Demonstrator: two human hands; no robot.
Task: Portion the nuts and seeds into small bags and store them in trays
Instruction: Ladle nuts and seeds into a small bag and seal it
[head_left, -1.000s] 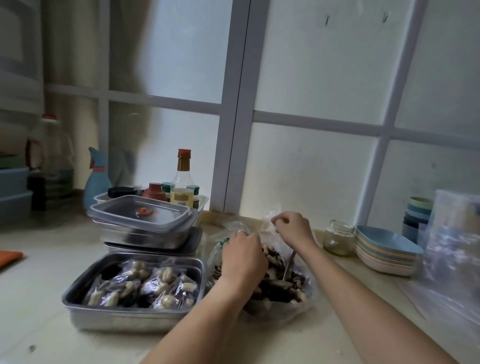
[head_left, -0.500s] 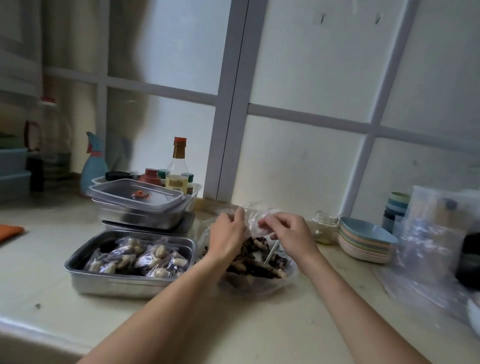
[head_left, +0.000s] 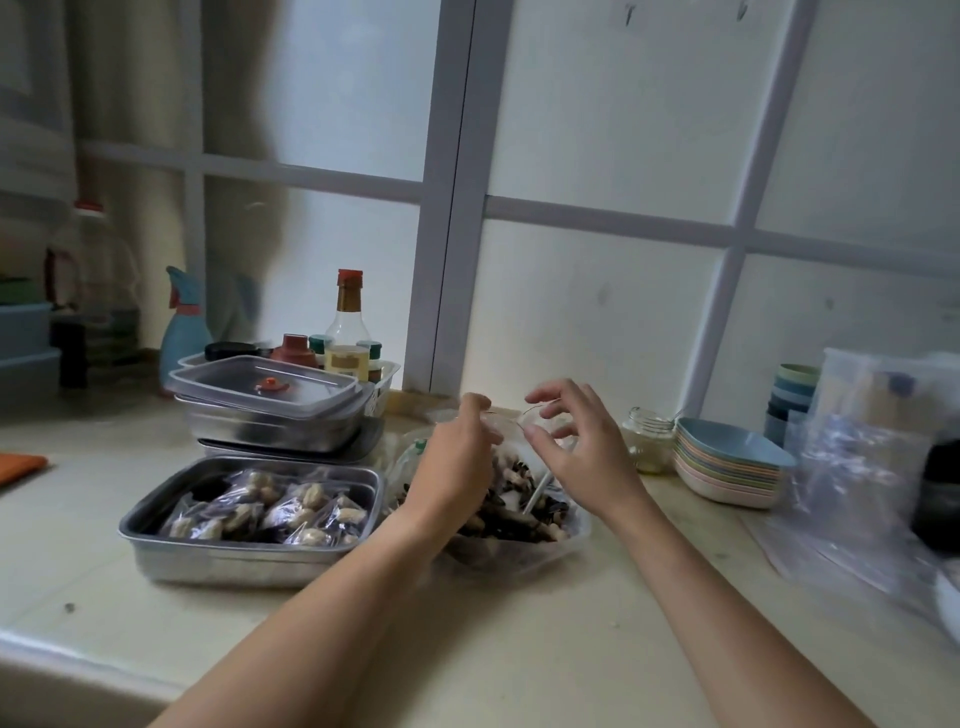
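A small clear bag (head_left: 517, 422) is held above the big open bag of mixed nuts and seeds (head_left: 524, 519) on the counter. My left hand (head_left: 457, 467) pinches the small bag's left edge. My right hand (head_left: 579, 447) holds its right edge between thumb and a curled finger, with the index finger raised. A white scoop handle (head_left: 537, 491) sticks out of the nuts. Left of the big bag, a steel tray (head_left: 228, 560) holds several small filled bags (head_left: 291, 512).
Behind that tray stand stacked steel trays with a clear lid (head_left: 265, 387), then sauce bottles (head_left: 347, 332). At the right are a glass jar (head_left: 647, 441), stacked plates (head_left: 727, 467), cups (head_left: 792, 395) and loose plastic bags (head_left: 857, 467). The counter's front edge runs along the lower left.
The view has dropped and shifted. Both hands lifted a little over the big bag, and my right hand's fingers spread apart at the small bag's mouth.
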